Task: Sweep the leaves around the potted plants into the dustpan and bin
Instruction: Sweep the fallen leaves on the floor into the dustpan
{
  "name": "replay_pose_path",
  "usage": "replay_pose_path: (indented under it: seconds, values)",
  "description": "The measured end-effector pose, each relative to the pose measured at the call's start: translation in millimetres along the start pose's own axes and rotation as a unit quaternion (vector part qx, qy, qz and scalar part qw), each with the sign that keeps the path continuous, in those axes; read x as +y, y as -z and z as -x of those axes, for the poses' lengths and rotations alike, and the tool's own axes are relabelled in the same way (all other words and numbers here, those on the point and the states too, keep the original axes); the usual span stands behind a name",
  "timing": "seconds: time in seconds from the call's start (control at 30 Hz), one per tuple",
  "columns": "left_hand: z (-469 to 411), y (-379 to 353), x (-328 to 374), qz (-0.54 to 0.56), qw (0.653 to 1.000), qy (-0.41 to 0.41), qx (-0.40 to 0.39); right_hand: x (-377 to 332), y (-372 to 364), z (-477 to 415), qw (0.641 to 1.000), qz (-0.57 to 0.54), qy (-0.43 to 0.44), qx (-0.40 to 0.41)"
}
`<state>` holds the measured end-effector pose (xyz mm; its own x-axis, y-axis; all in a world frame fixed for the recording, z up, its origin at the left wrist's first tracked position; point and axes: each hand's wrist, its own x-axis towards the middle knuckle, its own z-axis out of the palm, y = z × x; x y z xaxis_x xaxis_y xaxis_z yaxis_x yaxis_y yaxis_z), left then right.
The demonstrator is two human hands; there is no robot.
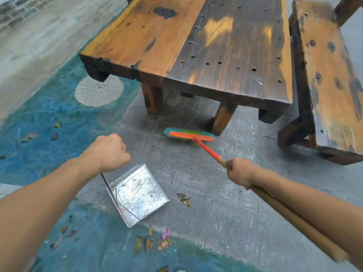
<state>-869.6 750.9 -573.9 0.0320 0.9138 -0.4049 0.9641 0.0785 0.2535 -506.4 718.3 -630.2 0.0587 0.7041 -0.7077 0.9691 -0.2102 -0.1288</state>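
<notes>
1. You are clenching your left hand (107, 152) into a fist above the dustpan (137, 195). Its thin metal handle is rising from the pan's rear edge up to that fist, though the wrist is hiding the grip itself.
2. The dustpan is sitting flat on the grey paving (225, 222). Its walled back is lying toward your left arm and its open mouth is facing right.
3. You are gripping the broom (208, 149) with your right hand (240, 173), fingers wrapping the shaft where the red section meets the wood.
4. The broom's long axis is running diagonally, from under your right forearm up and left, pointing away from you.
5. The broom head (189, 135) is lying crosswise on the paving, just beside a leg (224, 118) of the wooden table (196, 46).
6. Two leaves (184, 200) are lying just right of the pan's mouth. A leaf cluster (149, 244) is lying nearer you, at the edge of the blue-painted floor (59, 118).
</notes>
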Motion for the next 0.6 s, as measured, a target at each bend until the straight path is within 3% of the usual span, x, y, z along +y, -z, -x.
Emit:
replay_pose_path:
  seconds: [0.2, 0.43, 0.5, 0.6]
  values:
    - [-3.2, -7.8, -11.6, -0.006, 1.000, 0.020, -0.005, -33.6, -26.1, -58.3, 0.999, 0.037, -0.017, -0.030]
    - [3.5, -4.6, -8.4, 0.000, 1.000, 0.020, -0.020, 1.2, -67.7, 14.2, 0.992, 0.063, 0.022, -0.103]
    - [9.0, -2.3, -9.4, -0.001, 1.000, 0.014, -0.021, 21.3, -65.3, 41.5, 0.992, 0.021, 0.012, -0.125]
    - [15.9, 0.6, -12.2, -0.003, 1.000, 0.009, -0.022, 51.6, -52.2, 78.4, 0.975, -0.143, -0.015, -0.171]
